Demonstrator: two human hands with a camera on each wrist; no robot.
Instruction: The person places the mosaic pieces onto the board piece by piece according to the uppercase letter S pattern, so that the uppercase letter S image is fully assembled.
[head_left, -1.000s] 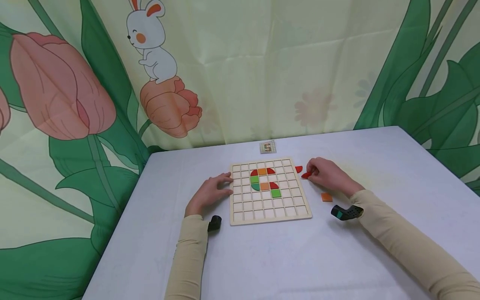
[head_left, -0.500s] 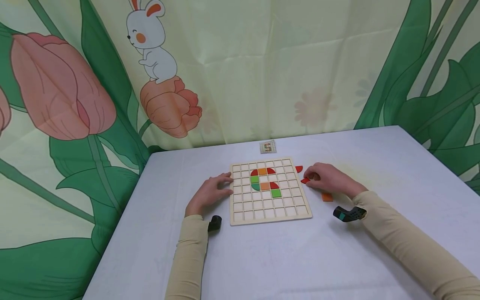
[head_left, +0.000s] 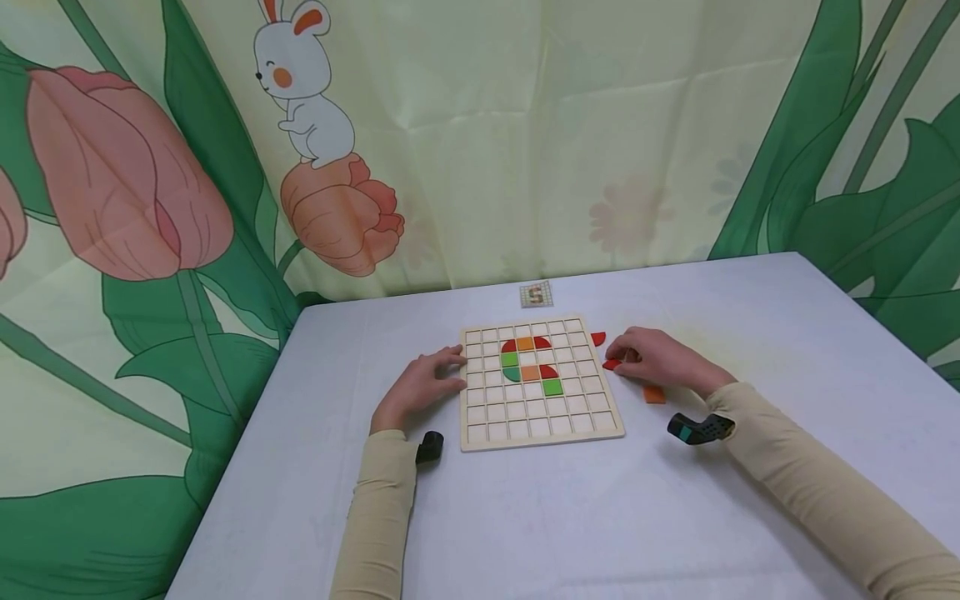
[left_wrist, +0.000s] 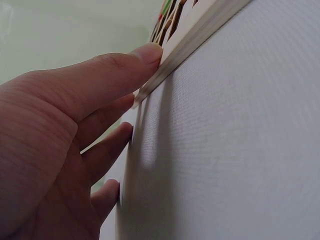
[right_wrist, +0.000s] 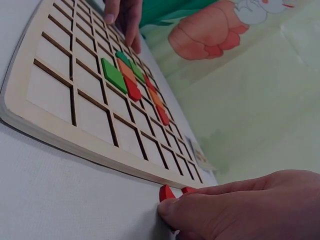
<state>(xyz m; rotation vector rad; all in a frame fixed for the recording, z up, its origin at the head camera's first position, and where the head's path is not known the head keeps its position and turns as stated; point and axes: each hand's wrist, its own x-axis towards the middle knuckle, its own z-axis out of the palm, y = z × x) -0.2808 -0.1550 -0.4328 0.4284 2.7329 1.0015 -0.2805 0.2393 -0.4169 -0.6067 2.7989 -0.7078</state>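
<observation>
A wooden grid board (head_left: 540, 429) lies on the table, with red, orange, green and teal tiles set in some of its squares. At its left edge rests my left hand (head_left: 420, 385), thumb (left_wrist: 147, 52) against the rim and fingers spread. Just off the board's right side, my right hand (head_left: 658, 360) pinches a red quarter-round tile (right_wrist: 166, 193) between thumb and finger, low over the cloth. A second red tile (head_left: 598, 338) lies by the board's upper right edge. Partly covered by the right hand is an orange square tile (head_left: 655, 396).
A small card (head_left: 536, 293) printed with a grid pattern lies behind the board. White cloth (head_left: 510, 517) covers the table, and a curtain (head_left: 480, 150) with flowers and a rabbit hangs behind it. Each wrist bears a black camera (head_left: 699, 428).
My right hand has come slightly toward me with the red tile, and now overlaps part of the orange tile. The left hand stays at the board's edge.
</observation>
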